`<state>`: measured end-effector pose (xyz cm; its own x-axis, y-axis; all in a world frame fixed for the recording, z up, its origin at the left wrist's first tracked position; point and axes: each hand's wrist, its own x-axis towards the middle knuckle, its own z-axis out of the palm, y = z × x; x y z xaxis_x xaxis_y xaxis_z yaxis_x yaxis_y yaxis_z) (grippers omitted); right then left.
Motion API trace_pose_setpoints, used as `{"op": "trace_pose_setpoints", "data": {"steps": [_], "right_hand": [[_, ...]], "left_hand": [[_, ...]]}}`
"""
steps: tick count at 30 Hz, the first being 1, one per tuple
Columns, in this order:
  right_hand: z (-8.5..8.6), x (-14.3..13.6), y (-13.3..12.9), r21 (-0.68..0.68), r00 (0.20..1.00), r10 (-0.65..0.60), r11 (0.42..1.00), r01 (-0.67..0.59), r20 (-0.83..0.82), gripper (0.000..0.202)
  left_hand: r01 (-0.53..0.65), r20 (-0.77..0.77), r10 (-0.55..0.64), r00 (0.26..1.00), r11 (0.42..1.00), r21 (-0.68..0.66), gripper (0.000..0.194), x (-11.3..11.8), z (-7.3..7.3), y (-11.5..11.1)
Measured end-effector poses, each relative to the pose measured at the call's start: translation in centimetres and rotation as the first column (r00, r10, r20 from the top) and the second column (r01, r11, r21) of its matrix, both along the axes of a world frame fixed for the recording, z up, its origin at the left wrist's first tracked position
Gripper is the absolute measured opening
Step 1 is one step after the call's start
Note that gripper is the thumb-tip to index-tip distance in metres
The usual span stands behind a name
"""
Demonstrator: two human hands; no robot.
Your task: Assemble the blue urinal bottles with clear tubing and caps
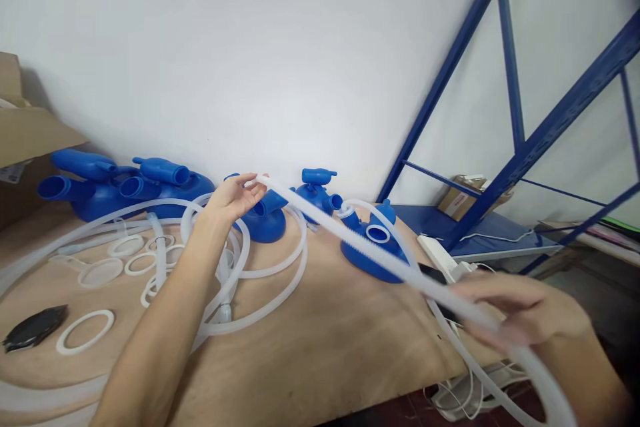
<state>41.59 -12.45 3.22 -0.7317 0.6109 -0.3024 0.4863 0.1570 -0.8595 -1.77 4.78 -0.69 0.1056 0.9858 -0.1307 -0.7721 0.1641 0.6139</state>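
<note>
A translucent white hose (350,235) stretches across the view between my hands. My left hand (239,196) pinches its far end, above the table near the blue bottles. At the right, my right hand (530,310) is wrapped round the same hose, somewhat blurred by motion; from there the hose bends down out of view. Behind the hose stands a blue plastic bottle (367,260) with a white ring on its wide mouth and another hose at a second opening. One more blue bottle (267,223) sits just behind my left hand.
More blue bottles (165,180) line the wall at the left. Coiled hoses (273,317), white rings (86,332), translucent caps (101,272) and a black packet (35,328) lie on the table (320,360). A power strip (436,252) and blue rack (450,57) are right; a cardboard box (30,140) is left.
</note>
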Motion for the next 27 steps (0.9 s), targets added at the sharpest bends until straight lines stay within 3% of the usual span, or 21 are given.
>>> {"op": "trace_pose_setpoints", "data": {"steps": [1,3,4,6,7,8,10,11,12,13,17,22,26,27], "right_hand": [[-1.5,0.0,-0.2,-0.027,0.996,0.085,0.996,-0.084,0.017,0.054],[-3.7,-0.4,-0.2,0.003,0.993,0.113,0.994,-0.113,0.021,0.052],[-4.3,-0.9,-0.1,0.048,0.997,0.066,0.997,-0.068,0.041,0.052],[-4.7,-1.8,0.7,0.227,0.982,-0.172,0.962,0.151,0.076,0.048],[-4.6,-2.2,1.3,0.343,0.94,-0.334,0.893,0.292,0.071,0.045],[-4.4,-2.5,2.2,0.471,0.864,-0.502,0.77,0.43,0.031,0.043],[-4.0,-2.9,4.4,0.657,0.672,-0.727,0.439,0.613,-0.141,0.047],[-4.0,-2.9,5.8,0.71,0.583,-0.783,0.285,0.644,-0.214,0.048],[-4.2,-2.8,7.1,0.739,0.52,-0.818,0.188,0.647,-0.246,0.049],[-4.4,-2.7,8.5,0.745,0.481,-0.843,0.156,0.649,-0.242,0.05],[-6.0,-2.4,12.5,0.697,0.487,-0.873,0.331,0.636,-0.03,0.072],[-5.4,-2.6,13.8,0.657,0.649,-0.761,0.494,0.57,0.009,0.079],[-3.4,-3.0,13.9,0.563,0.76,-0.645,0.658,0.5,0.08,0.082],[-3.0,-3.2,13.9,0.562,0.787,-0.612,0.677,0.475,0.071,0.079]], "left_hand": [[-0.002,-0.011,0.002,1.0,1.0,0.014,0.036,0.1,0.0,-0.1],[0.0,-0.038,0.002,0.999,0.999,0.05,0.038,0.2,0.0,-0.3],[0.0,-0.051,0.004,0.999,0.998,0.07,0.041,0.2,0.1,-0.4],[-0.014,-0.075,0.022,0.997,0.994,0.105,0.049,0.1,0.1,-0.6],[-0.028,-0.106,0.042,0.994,0.991,0.13,0.053,0.0,0.1,-0.7],[-0.037,-0.154,0.063,0.986,0.986,0.165,0.057,-0.2,0.2,-0.7],[-0.042,-0.297,0.119,0.947,0.967,0.253,0.064,-0.8,0.5,-0.9],[-0.042,-0.381,0.157,0.911,0.955,0.293,0.067,-1.2,0.7,-1.1],[-0.04,-0.458,0.195,0.867,0.945,0.325,0.072,-1.6,0.8,-1.3],[-0.036,-0.524,0.222,0.822,0.939,0.342,0.077,-2.0,1.0,-1.5],[0.02,-0.736,0.264,0.623,0.936,0.352,0.082,-3.5,1.7,-2.8],[0.164,-0.885,0.37,0.284,0.89,0.425,0.064,-4.0,2.1,-3.8],[0.191,-0.848,0.499,0.179,0.828,0.527,0.058,-3.2,2.2,-4.0],[0.182,-0.83,0.537,0.153,0.81,0.557,0.06,-3.0,2.3,-4.0]]}}
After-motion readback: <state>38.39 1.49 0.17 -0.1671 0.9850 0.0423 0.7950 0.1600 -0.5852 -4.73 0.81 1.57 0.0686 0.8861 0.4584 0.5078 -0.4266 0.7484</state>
